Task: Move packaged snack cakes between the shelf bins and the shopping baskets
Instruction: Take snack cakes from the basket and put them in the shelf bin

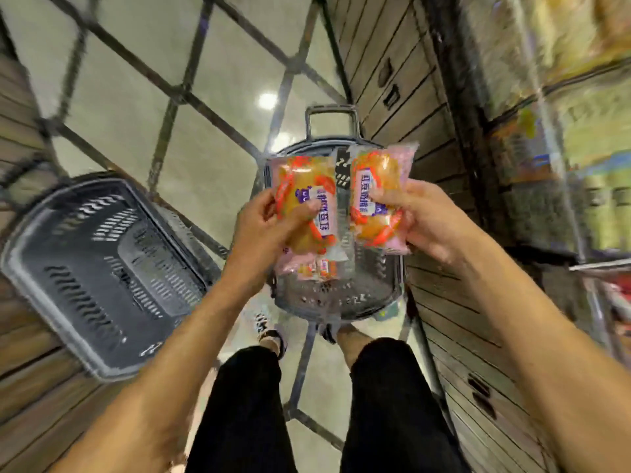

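My left hand [264,230] grips a pink-and-orange packaged snack cake [302,186] by its lower half. My right hand [418,216] pinches a second, matching snack cake [382,186] at its right edge. Both packs hang side by side above a dark shopping basket [338,298] on the floor in front of my feet. Another snack cake pack [316,268] lies inside that basket, partly hidden by the left pack. A second dark basket [99,268] sits to the left and holds nothing I can see.
Shelf bins with blurred yellow and green packages [560,131] rise on the right. Wood-panelled shelf bases [454,302] flank the tiled aisle floor [211,83]. The centre basket's handle [333,114] stands at its far end. My legs and shoes are below.
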